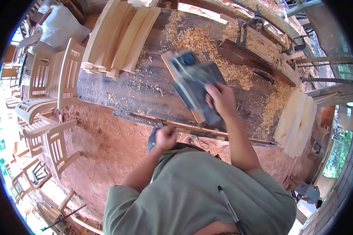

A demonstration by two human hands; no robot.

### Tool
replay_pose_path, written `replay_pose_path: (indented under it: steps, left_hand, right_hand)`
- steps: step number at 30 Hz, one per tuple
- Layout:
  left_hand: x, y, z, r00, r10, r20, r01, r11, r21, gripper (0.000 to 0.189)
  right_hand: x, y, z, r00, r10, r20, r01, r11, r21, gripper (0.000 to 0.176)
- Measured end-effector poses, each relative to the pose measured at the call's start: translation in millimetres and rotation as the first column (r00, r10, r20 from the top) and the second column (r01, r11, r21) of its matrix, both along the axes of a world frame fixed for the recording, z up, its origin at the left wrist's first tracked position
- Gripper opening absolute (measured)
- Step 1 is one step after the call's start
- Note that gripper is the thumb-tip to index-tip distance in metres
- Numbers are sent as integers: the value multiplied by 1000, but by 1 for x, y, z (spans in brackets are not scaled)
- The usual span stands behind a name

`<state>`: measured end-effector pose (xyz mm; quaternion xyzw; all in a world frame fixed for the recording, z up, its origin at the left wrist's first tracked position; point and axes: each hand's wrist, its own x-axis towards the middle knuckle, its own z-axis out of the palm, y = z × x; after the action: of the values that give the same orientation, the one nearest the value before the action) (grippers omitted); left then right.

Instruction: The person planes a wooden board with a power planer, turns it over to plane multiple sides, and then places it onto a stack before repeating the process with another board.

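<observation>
My right hand (pixel 222 100) is wrapped round the rear handle of a grey-black electric hand planer (pixel 190 80), slightly blurred, with a round dark knob at its front. The planer lies over a narrow wooden board (pixel 167 58) on the dark workbench (pixel 125 92), covering most of it; the board's two ends show. My left hand (pixel 166 138) is curled closed in front of my body, close to the bench's near edge. A thin dark tip shows just above its fingers; what they hold, if anything, is hidden.
Stacked curved wooden pieces (pixel 123 37) lie at the bench's left end, more boards (pixel 296 121) at the right. Wood shavings (pixel 202 43) cover the back around a dark wooden beam (pixel 259 62) and a clamp (pixel 243 33). Wooden chairs (pixel 59 78) stand left; a person (pixel 308 192) is at lower right.
</observation>
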<state>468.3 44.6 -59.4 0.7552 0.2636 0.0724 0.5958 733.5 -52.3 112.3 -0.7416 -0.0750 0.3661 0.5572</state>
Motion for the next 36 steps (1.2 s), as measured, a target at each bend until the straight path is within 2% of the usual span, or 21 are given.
replay_pose_path:
  steps: [2, 4, 6, 8, 13, 15, 17, 18, 19, 20, 21, 23, 24, 26, 27, 29, 31, 33, 34, 35, 36]
  left_hand:
    - [-17, 28, -16, 954, 285, -88, -277, 956, 93, 26]
    - [10, 50, 13, 908, 412, -75, -386, 892, 235, 27]
    - [47, 57, 13, 929, 370, -7, -352, 888, 295, 30]
    - [92, 48, -2, 969, 236, -73, -208, 939, 273, 35]
    - [169, -5, 38, 916, 235, -326, -92, 913, 398, 51]
    - [170, -7, 30, 944, 232, -235, -143, 929, 341, 52]
    - [156, -1, 29, 937, 252, -243, -176, 938, 298, 38]
    - [142, 4, 29, 945, 261, -195, -295, 940, -170, 33]
    - [126, 9, 26, 945, 288, -153, -320, 731, -602, 30]
    - [109, 13, -11, 930, 358, -89, -322, 671, -668, 25]
    - [94, 11, 6, 928, 361, -97, -333, 681, -653, 25]
    - [74, 3, 71, 946, 244, -213, -305, 446, -842, 25]
    - [70, -5, 87, 948, 245, -205, -300, 458, -837, 25]
    - [64, -22, 112, 968, 209, 137, -81, 780, -621, 47]
    - [62, -25, 129, 969, 201, 141, -74, 786, -614, 47]
    - [60, -31, 163, 909, 222, 353, 192, 529, -827, 74]
    - [61, -41, 186, 863, 385, 327, 291, 150, -945, 77]
    - [62, -31, 157, 701, 370, 609, 685, -112, -720, 69]
    - [62, -33, 165, 664, 389, 638, 735, -183, -653, 62]
    - [63, -35, 171, 662, 381, 646, 738, -177, -652, 62]
    - [65, -38, 176, 636, 383, 669, 768, -233, -596, 62]
  right_hand:
    - [-14, -52, 11, 996, -3, 89, 15, 992, -128, 32]
    - [-25, -97, 10, 994, -60, 88, 76, 976, -202, 33]
    - [-28, -129, 4, 985, -132, 108, 153, 964, -218, 32]
    - [-25, -157, -13, 963, -248, 108, 265, 944, -194, 34]
    - [-1, -161, -37, 926, -355, 128, 370, 921, -120, 44]
    - [12, -153, -44, 909, -400, 116, 408, 911, -56, 46]
    - [22, -149, -49, 917, -386, 99, 391, 920, -33, 48]
    - [24, -148, -50, 910, -405, 86, 410, 911, -47, 48]
    - [24, -147, -51, 902, -425, 68, 429, 901, -63, 49]
    - [26, -148, -53, 898, -431, 85, 438, 896, -80, 50]
    - [24, -149, -56, 900, -431, 65, 435, 898, -72, 50]
    - [26, -150, -55, 903, -418, 104, 427, 900, -89, 49]
    - [25, -148, -51, 897, -425, 124, 438, 892, -113, 50]
    - [24, -146, -51, 892, -426, 148, 441, 892, -93, 51]
    - [23, -147, -52, 890, -421, 174, 440, 894, -89, 52]
    - [26, -151, -67, 889, -421, 177, 437, 897, -62, 52]
    - [29, -154, -67, 891, -416, 183, 429, 903, -34, 53]
    - [29, -157, -64, 913, -372, 167, 391, 914, -103, 54]
    - [29, -159, -75, 912, -375, 165, 393, 915, -90, 54]
    - [29, -160, -93, 690, -311, 653, 478, 874, -88, 50]
    - [29, -161, -103, 274, -138, 952, 553, 832, -38, 48]
